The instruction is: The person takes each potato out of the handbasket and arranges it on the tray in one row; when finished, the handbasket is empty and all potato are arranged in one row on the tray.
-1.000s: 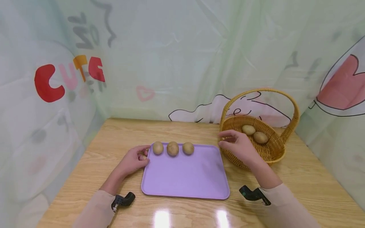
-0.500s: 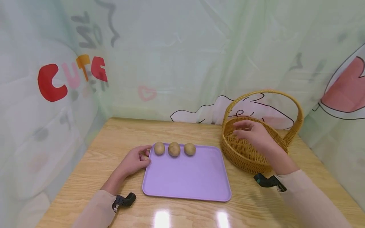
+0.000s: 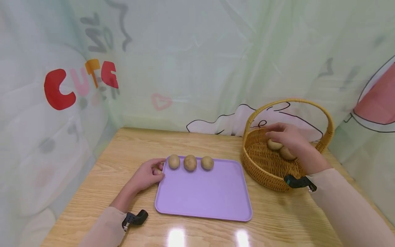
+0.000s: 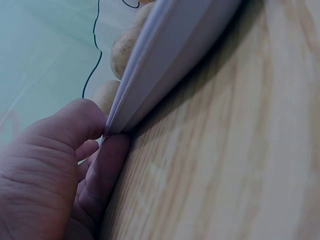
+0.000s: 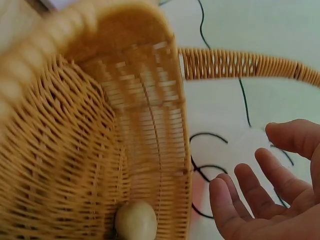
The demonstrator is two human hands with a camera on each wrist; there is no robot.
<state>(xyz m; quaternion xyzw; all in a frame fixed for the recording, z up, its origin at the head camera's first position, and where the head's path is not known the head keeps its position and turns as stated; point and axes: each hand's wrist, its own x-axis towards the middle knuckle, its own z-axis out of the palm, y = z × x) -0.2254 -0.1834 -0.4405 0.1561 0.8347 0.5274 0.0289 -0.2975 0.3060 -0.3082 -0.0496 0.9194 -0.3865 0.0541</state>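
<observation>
My left hand (image 3: 147, 174) is at the left edge of a lilac tray (image 3: 203, 195), pinching its rim between thumb and fingers; the left wrist view shows the tray's side wall (image 4: 170, 60) at the fingertips. Along the tray's back edge sit three potatoes in a row: a left one (image 3: 174, 161), a middle one (image 3: 190, 163) and a right one (image 3: 207, 163). Over the wicker basket (image 3: 262, 175) my right hand (image 3: 288, 137) hovers with loosely bent fingers, nothing in them. Two potatoes lie inside, one (image 3: 274, 144) partly covered by the hand, the other (image 3: 286, 154) beside it.
The basket's tall arched handle (image 3: 290, 100) rises around the right hand. Behind the wooden table (image 3: 148, 140) hangs a printed curtain (image 3: 185, 68). Each sleeve bears a black wrist mount, one on the left (image 3: 135, 218) and one on the right (image 3: 299, 181).
From the basket's near left side, my right hand has moved right and back to above the potatoes in it. The left hand keeps its place at the tray.
</observation>
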